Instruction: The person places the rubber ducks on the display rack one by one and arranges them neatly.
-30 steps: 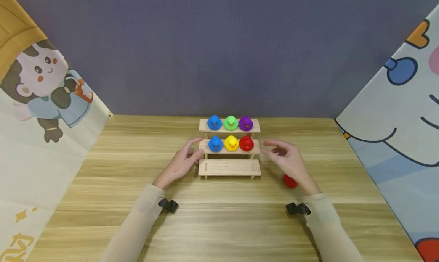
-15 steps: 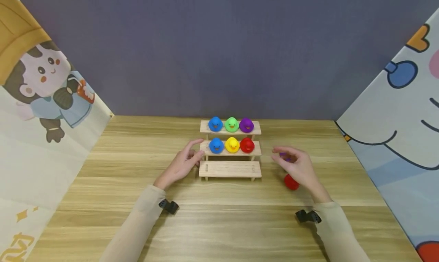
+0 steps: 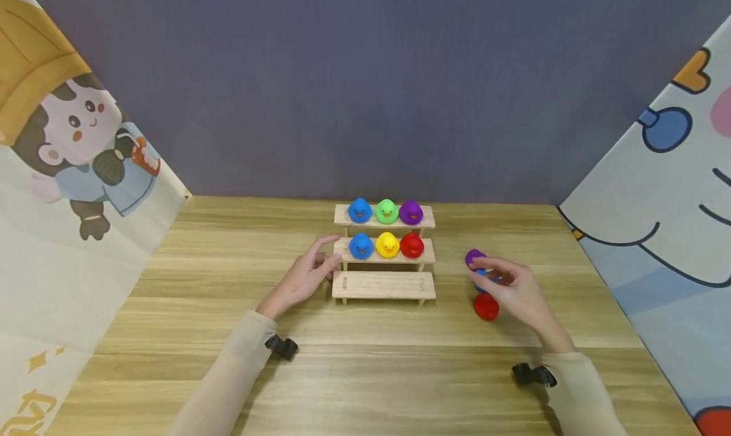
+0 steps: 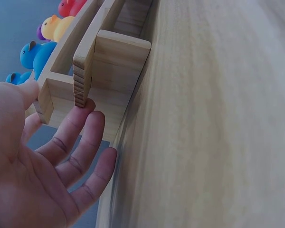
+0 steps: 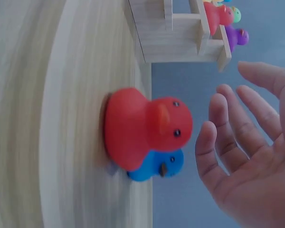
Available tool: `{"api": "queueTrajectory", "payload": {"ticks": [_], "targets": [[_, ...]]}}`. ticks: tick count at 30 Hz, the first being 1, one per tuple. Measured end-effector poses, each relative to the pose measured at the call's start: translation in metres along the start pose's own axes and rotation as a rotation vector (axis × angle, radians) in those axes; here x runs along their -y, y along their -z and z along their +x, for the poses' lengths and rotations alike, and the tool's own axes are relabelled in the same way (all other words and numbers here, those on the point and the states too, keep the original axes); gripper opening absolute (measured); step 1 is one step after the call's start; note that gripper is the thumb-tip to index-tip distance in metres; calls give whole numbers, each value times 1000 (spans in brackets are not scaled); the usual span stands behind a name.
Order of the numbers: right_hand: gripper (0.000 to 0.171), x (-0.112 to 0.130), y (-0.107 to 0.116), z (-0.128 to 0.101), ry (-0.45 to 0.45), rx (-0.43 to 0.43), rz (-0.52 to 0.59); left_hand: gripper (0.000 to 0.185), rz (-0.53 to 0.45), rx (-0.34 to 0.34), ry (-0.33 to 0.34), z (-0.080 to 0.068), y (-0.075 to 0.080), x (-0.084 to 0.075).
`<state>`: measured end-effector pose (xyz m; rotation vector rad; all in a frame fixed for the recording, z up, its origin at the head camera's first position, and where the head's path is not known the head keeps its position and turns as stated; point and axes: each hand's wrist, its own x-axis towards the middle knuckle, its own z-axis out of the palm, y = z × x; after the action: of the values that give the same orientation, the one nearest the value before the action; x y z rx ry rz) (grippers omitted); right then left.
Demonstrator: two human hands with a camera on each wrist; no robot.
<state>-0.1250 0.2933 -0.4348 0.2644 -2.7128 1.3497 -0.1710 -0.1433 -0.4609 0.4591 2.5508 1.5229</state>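
A three-step wooden stand [image 3: 384,285] carries small toy ducks. On its top step sit a blue duck [image 3: 360,211], a green duck [image 3: 386,212] and a purple duck [image 3: 411,212]. The middle step bears a blue duck [image 3: 361,246], a yellow duck [image 3: 388,245] and a red duck [image 3: 412,245]. My left hand [image 3: 299,280] touches the stand's left end with loosely bent fingers. To the right, my right hand [image 3: 514,291] hovers with parted fingers over a blue duck [image 5: 173,162], partly hidden. Beside that are a red duck [image 5: 128,126] and a purple duck [image 3: 474,257].
All this stands on a wood-grain table [image 3: 365,372]. A dark grey panel [image 3: 365,93] rises behind it. Printed panels with cartoon figures flank the left [image 3: 74,245] and right [image 3: 674,220] sides.
My right hand has moved right and toward me, away from the stand's right end, to above the loose ducks, uncovering the purple and blue ones. My left hand stays at the stand.
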Motion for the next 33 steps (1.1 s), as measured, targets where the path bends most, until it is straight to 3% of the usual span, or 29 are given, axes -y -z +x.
{"api": "queueTrajectory", "payload": {"ticks": [14,27,33], "targets": [[32,-20,16,-20,53,86,-10,55,8,-4,3,-2,-3,1],[29,-33,23,-29,7,119,-30,54,14,-10,1,-1,-2,2],[32,-36,23,-31,-62,177,-36,53,16,-10,-9,1,-1,2]]}}
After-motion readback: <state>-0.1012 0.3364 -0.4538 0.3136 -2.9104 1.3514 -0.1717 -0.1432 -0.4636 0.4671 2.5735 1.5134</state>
